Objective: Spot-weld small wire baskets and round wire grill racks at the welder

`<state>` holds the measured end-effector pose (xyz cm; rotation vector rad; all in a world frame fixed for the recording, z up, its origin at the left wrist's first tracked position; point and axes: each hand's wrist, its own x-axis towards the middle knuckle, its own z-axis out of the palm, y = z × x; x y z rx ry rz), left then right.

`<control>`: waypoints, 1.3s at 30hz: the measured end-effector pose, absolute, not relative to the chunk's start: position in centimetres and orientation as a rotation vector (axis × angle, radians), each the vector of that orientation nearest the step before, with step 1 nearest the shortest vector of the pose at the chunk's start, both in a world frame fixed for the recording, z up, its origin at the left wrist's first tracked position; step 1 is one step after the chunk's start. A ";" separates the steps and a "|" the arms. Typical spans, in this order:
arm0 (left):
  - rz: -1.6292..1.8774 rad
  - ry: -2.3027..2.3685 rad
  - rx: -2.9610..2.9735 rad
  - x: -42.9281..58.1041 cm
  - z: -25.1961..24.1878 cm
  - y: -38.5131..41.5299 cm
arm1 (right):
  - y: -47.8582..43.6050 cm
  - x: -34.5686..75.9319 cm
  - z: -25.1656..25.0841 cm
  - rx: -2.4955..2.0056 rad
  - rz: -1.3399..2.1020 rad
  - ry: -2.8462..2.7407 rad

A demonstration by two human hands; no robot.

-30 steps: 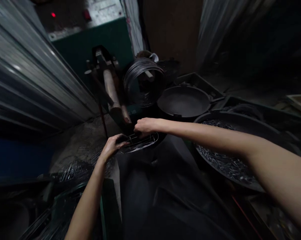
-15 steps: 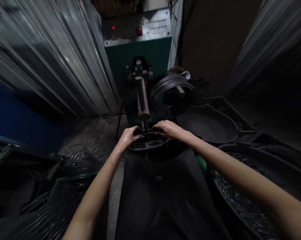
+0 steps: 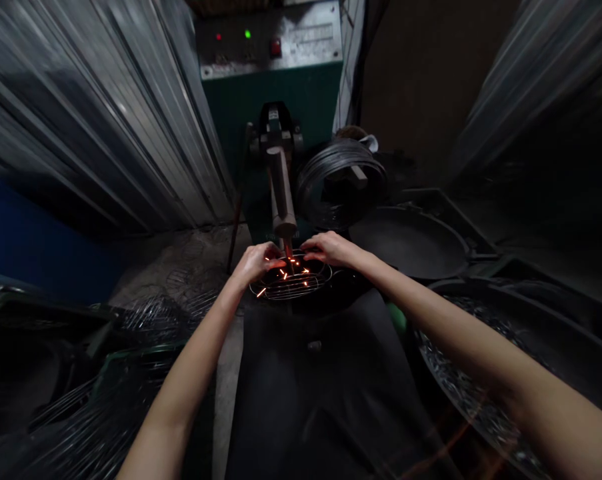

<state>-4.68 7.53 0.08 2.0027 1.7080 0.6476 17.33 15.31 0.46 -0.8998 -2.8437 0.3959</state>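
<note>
An oval wire rack (image 3: 291,288) lies under the electrode of a spot welder (image 3: 283,220), above my lap. Bright orange sparks fly out around the electrode tip. My left hand (image 3: 257,263) grips the rack's far left rim, thumb pointing inward. On the far right rim, my right hand (image 3: 331,249) holds it with bent fingers. Both hands are close beside the electrode. The welder's lower contact is hidden by the rack and the dark.
A coil of wire (image 3: 343,177) hangs right of the welder. Round pans (image 3: 411,243) stand at right, the nearer tub (image 3: 443,373) full of small metal pieces. At left, a green crate (image 3: 131,352) holds wire racks. The panel (image 3: 271,43) shows red and green lights.
Sparks have appeared at the electrode tip, and a green light has come on at the panel. Both hands keep their hold on the wire rack. The view has shifted slightly.
</note>
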 end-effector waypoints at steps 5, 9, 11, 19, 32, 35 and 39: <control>0.626 1.697 2.102 -5.2 0.0 7.8 | 17.3 20.1 0.5 -1.072 0.507 -2.782; 0.707 1.583 2.033 -6.7 -1.2 6.9 | 18.1 21.7 -0.1 -1.104 0.579 -2.987; 0.747 1.555 1.956 -7.7 -2.1 6.3 | 18.1 21.6 -0.2 -1.023 0.675 -3.014; 0.745 1.550 1.842 -10.1 -3.1 5.2 | 16.8 19.4 1.1 -0.795 0.854 -3.038; 0.619 1.749 2.547 -5.2 -1.0 7.0 | 15.7 17.2 2.3 -0.828 0.555 -2.943; 0.648 1.716 2.520 -5.6 -1.7 7.0 | 15.8 17.2 1.7 -0.805 0.514 -2.948; 0.642 1.766 2.530 -5.5 -2.1 6.2 | 15.6 17.0 1.1 -0.766 0.415 -2.959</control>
